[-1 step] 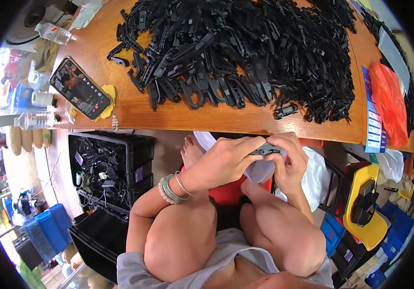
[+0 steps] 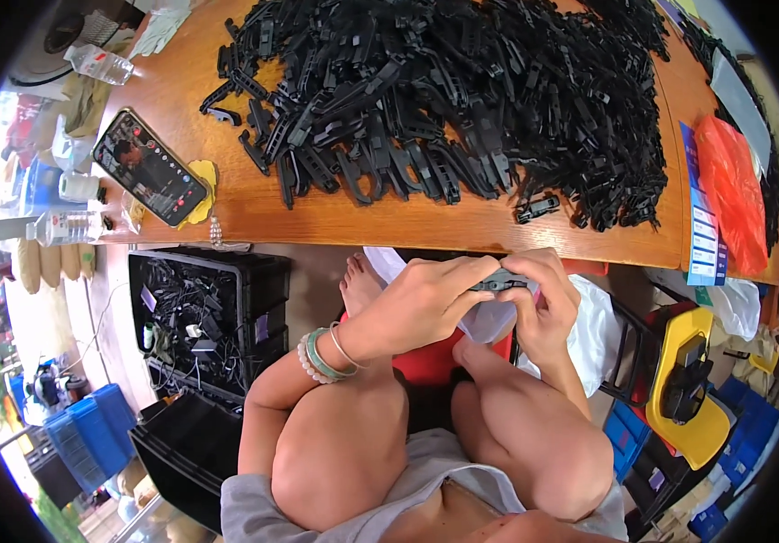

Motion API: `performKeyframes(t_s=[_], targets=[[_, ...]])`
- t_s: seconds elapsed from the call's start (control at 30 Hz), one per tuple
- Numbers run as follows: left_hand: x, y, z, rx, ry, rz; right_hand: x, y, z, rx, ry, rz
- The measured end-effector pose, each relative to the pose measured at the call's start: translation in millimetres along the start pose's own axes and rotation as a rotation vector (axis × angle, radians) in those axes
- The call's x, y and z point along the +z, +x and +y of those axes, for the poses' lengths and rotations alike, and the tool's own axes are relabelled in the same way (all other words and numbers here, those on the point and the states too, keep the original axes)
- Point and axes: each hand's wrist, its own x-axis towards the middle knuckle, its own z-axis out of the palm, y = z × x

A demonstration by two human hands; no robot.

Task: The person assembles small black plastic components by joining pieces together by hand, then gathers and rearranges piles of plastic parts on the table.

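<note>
Nearest the camera were the person's bare knees, drawn up on a seat with a red cushion showing between them. Just past the knees, both hands met over the lap, below the near edge of the table. The left hand, with bead and jade-green bracelets at the wrist, and the right hand together gripped a small black plastic part. Fingers of each hand were curled tightly about one end of it, so only its middle showed. Its long axis ran left to right, roughly level and parallel to the table edge; which end was which could not be told. A white plastic bag lay under and to the right of the hands.

To the left on the floor stood a black crate holding cables and small items, and to the right a yellow chair seat with a dark object on it.

Farther off came the wooden table. Near its left end lay a smartphone (screen lit) beside a yellow cloth. One loose black part sat close to the near edge, just apart from the big heap of black plastic parts that covered most of the far tabletop. At the right end lay a red plastic bag, and at the far left a clear water bottle.
</note>
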Motion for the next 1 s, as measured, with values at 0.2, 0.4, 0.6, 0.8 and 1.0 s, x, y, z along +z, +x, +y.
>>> performKeyframes(t_s=[0.2,0.4,0.6,0.8,1.0], targets=[[0.0,0.9,1.9,-0.084,-0.106,-0.041,0.6,-4.1,3.1,-0.004,0.004,0.053],[-4.8,0.6,-3.0,-0.105,-0.072,-0.047,4.1,-2.2,-0.4,0.046,0.06,0.051],[-16.5,6.8,-4.9,-0.1,-0.103,-0.129,-2.7,-0.4,6.8,0.087,0.009,-0.062],[-34.9,37.9,-30.2,0.046,0.731,0.087,-21.5,19.9,21.8,0.067,-0.31,0.184],[-30.0,42.4,-47.5,0.242,0.89,-0.034,-18.1,34.1,30.0,-0.028,-0.747,0.066]])
